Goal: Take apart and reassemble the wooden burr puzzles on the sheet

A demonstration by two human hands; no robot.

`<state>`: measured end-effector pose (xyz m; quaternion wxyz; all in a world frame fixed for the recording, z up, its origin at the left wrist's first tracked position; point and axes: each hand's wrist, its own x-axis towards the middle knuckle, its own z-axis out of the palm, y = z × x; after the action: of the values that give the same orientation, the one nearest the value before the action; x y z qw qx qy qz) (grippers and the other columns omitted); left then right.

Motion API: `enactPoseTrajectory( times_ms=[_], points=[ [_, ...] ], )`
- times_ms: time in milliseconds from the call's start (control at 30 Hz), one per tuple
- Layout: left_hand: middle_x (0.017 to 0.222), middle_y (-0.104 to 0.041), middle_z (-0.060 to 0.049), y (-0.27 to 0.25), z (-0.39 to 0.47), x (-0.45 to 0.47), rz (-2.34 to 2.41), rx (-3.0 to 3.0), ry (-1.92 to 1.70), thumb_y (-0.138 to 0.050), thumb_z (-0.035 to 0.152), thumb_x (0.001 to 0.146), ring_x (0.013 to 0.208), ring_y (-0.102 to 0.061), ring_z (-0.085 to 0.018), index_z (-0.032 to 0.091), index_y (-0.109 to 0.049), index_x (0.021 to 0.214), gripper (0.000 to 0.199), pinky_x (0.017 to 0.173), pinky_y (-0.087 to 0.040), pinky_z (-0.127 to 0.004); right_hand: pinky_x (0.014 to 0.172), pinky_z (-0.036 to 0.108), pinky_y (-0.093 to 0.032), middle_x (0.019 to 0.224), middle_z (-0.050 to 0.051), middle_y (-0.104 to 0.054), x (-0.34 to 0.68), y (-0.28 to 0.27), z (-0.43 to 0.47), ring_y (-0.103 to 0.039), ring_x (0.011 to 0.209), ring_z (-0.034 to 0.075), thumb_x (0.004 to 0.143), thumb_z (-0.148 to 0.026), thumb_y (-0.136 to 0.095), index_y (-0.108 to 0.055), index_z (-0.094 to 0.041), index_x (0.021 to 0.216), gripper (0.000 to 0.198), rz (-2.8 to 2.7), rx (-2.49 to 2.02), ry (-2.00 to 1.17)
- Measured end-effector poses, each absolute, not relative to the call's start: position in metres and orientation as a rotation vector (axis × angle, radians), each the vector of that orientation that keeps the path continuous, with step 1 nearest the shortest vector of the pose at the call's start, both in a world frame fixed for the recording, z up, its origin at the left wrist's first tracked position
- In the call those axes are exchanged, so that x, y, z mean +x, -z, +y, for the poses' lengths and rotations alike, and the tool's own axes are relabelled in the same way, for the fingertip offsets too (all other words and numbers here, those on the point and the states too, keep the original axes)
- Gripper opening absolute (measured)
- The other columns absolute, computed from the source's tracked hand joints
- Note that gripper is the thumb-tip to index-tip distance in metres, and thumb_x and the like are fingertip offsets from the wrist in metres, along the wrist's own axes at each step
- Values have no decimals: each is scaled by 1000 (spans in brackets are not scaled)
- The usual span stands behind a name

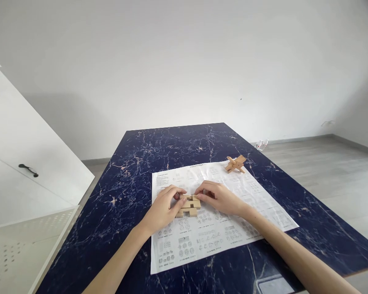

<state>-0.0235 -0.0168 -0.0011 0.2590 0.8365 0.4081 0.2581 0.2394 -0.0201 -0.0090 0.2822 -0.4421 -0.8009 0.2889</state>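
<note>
Left hand [164, 205] and right hand [220, 198] curl at opposite ends of notched wooden blocks [187, 204] on the left half of the printed sheet [214, 228], though I cannot tell whether either is clamped, while an interlocked wooden puzzle [236, 164] sits at the sheet's far right corner.

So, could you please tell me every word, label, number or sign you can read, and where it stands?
Nothing is legible.
Printed sheet: heading and captions, too small to read.
Crossed wooden object: any marking too small.
Notched wooden pieces: no readable text.
Clear items: any label too blurred.
</note>
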Motion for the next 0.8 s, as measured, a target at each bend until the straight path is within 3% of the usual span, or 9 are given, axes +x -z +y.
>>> enactPoseTrajectory(
  times_ms=[167, 333, 600, 800],
  points=[
    [110, -71, -7, -1, -17, -23, 1078, 2249, -696, -53, 44, 110, 100, -71, -24, 24, -67, 122, 27, 87, -62, -41, 70, 32, -49, 97, 4, -73, 236, 12, -19, -64, 77, 18, 107, -36, -61, -74, -25, 102, 18, -2122, -1198, -736],
    [119, -68, -7, -3, -19, -23, 996, 2236, -719, -52, 41, 111, 99, -70, -21, 29, -62, 135, 29, 89, -63, -41, 75, 36, -51, 99, 6, -76, 232, 15, -18, -68, 85, 21, 108, -29, -55, -71, -23, 101, 18, -2062, -1258, -695],
    [120, -65, -6, -2, -21, -20, 1012, 2201, -696, -47, 38, 112, 107, -68, -22, 26, -68, 118, 25, 92, -62, -40, 69, 32, -49, 96, 4, -74, 235, 16, -19, -65, 75, 18, 107, -37, -62, -72, -24, 107, 17, -2132, -1203, -701],
    [126, -67, -8, -1, -21, -22, 1091, 2101, -665, -49, 48, 111, 110, -67, -26, 26, -60, 134, 34, 100, -57, -47, 75, 36, -52, 102, 7, -75, 236, 22, -17, -69, 85, 22, 111, -39, -52, -68, -22, 108, 24, -2081, -1211, -667]
  ],
)
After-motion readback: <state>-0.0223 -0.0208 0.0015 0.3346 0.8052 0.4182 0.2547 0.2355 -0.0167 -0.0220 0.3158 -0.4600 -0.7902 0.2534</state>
